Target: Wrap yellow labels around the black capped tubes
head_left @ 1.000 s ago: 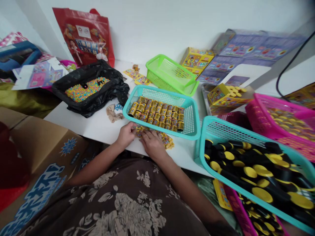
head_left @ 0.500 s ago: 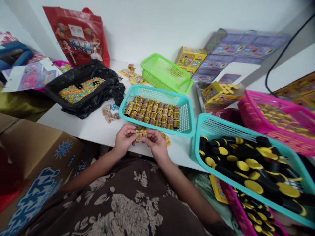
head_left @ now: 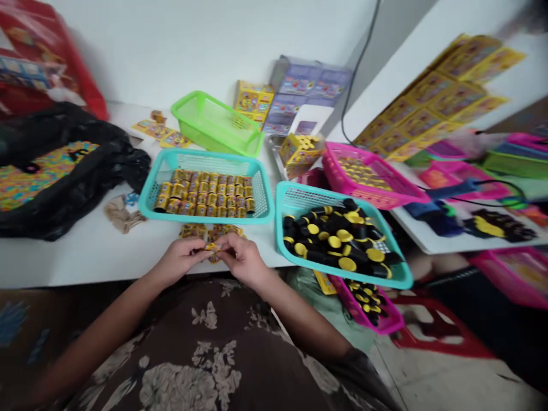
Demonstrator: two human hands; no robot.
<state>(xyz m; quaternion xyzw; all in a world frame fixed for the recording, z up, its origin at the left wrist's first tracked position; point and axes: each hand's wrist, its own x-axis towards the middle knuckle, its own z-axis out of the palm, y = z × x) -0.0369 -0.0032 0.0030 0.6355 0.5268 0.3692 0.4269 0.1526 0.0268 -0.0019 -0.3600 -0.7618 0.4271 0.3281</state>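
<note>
My left hand [head_left: 182,260] and my right hand [head_left: 242,257] meet at the table's front edge, both pinching a small yellow printed wrapper [head_left: 212,248] between their fingertips. Behind them lie flat stacks of similar yellow wrappers [head_left: 193,230], partly hidden by the hands. Just beyond stands a turquoise basket [head_left: 208,218] with rows of small yellow-labelled cylinders [head_left: 212,197]. To the right, a second turquoise basket [head_left: 342,271] holds black containers with yellow lids [head_left: 336,242].
A black bag [head_left: 55,220] of colourful bits and a red bag [head_left: 77,68] stand left. Behind are a green basket [head_left: 222,137] and purple boxes [head_left: 299,77]. A pink basket [head_left: 385,197] is at right, near another person's leg [head_left: 471,291].
The view has swung right, so more of the right side shows. The wrapper, which faced me broadly before, now appears edge-on or folded between my fingertips.
</note>
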